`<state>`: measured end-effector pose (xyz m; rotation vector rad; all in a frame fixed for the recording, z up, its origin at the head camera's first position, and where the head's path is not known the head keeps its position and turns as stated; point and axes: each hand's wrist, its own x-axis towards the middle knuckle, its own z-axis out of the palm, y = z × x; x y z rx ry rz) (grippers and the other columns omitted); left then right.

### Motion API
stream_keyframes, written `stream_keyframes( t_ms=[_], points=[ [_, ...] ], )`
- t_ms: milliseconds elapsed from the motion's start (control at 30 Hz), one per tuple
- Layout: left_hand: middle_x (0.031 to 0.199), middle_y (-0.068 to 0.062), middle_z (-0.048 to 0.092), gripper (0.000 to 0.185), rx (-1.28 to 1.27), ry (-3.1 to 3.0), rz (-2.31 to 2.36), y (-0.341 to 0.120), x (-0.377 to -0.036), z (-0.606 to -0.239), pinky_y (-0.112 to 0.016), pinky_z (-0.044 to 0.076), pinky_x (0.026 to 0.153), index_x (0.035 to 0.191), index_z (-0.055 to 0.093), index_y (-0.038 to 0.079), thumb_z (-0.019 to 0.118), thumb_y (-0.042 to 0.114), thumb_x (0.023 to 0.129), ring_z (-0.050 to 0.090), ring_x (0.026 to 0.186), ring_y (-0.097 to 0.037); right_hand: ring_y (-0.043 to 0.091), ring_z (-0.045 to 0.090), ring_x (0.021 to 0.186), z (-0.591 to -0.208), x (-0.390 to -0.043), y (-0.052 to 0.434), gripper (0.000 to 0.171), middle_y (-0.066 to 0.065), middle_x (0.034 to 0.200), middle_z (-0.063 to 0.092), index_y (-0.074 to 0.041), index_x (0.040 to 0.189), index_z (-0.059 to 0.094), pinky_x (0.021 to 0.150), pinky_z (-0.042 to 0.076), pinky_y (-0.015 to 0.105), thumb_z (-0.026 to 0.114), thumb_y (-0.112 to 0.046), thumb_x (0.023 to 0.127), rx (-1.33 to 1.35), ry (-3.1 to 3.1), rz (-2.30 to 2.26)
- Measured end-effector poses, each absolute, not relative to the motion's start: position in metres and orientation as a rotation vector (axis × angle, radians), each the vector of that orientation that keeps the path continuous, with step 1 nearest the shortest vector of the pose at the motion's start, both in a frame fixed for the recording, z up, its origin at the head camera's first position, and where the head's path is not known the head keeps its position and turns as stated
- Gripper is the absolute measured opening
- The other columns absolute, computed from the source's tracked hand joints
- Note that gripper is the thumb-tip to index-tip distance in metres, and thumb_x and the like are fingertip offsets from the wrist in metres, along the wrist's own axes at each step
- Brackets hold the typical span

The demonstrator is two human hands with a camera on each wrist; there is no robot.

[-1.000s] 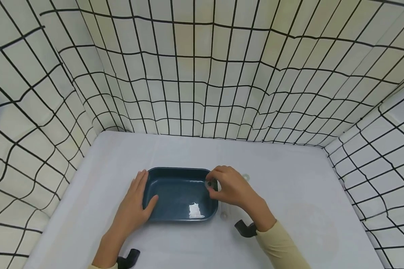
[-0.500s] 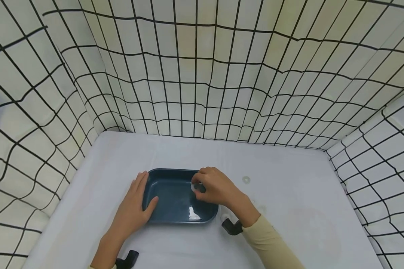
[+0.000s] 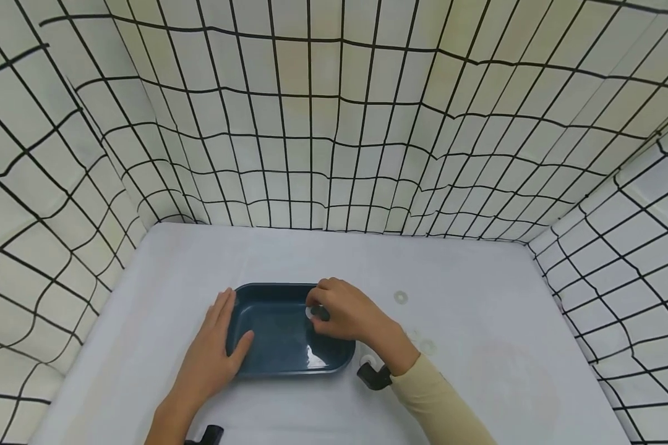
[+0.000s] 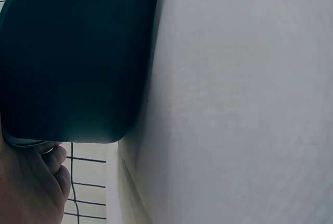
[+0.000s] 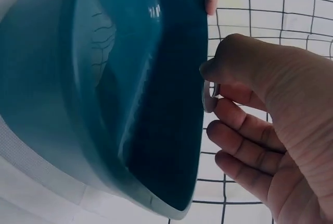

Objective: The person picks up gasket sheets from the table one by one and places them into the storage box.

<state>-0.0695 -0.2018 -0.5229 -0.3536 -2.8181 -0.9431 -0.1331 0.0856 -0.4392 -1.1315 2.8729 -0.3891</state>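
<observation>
A dark teal rectangular tray stands on the white table. My left hand lies along its left end, fingers straight and thumb over the rim; in the left wrist view, part of that hand shows at the tray's corner. My right hand is over the tray's right half, pinching a small flat washer-like ring between thumb and index finger. Its hole shows in the right wrist view, while the other fingers are loosely curled below it. In the head view the fingers partly cover the ring.
Pale translucent rings lie right of the tray, one farther back and another ring by the right wrist. A small pale round thing is near the tray's front right corner. Black-grid white walls enclose the table.
My right hand has moved left with the ring, from the tray's right rim to over its inside. The left hand keeps its place at the tray. The head view has shifted slightly.
</observation>
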Motion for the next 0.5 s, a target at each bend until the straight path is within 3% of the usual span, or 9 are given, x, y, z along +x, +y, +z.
stream_keyframes(
  t_ms=[267,500],
  points=[
    [0.173,-0.025,0.026,0.085,-0.365,-2.818,-0.937,-0.203,-0.066,-0.519,-0.023,0.001,0.136,0.168,0.02,0.002,0.066,0.031,0.103,0.025,0.162,-0.044,0.018,0.069,0.11,-0.437,-0.128,0.098,0.038,0.001,0.124,0.07,-0.015,0.127,0.073,0.097,0.06,0.035,0.08,-0.033,0.095,-1.019,2.917,-0.49],
    [0.173,-0.024,0.028,0.085,-0.359,-2.789,-0.95,-0.199,-0.067,-0.517,-0.025,0.003,0.137,0.169,0.02,0.003,0.067,0.028,0.102,0.026,0.161,-0.045,0.023,0.072,0.112,-0.429,-0.124,0.136,0.035,0.003,0.122,0.072,-0.012,0.127,0.074,0.098,0.062,0.04,0.08,-0.028,0.095,-0.848,2.992,-0.565]
  ],
)
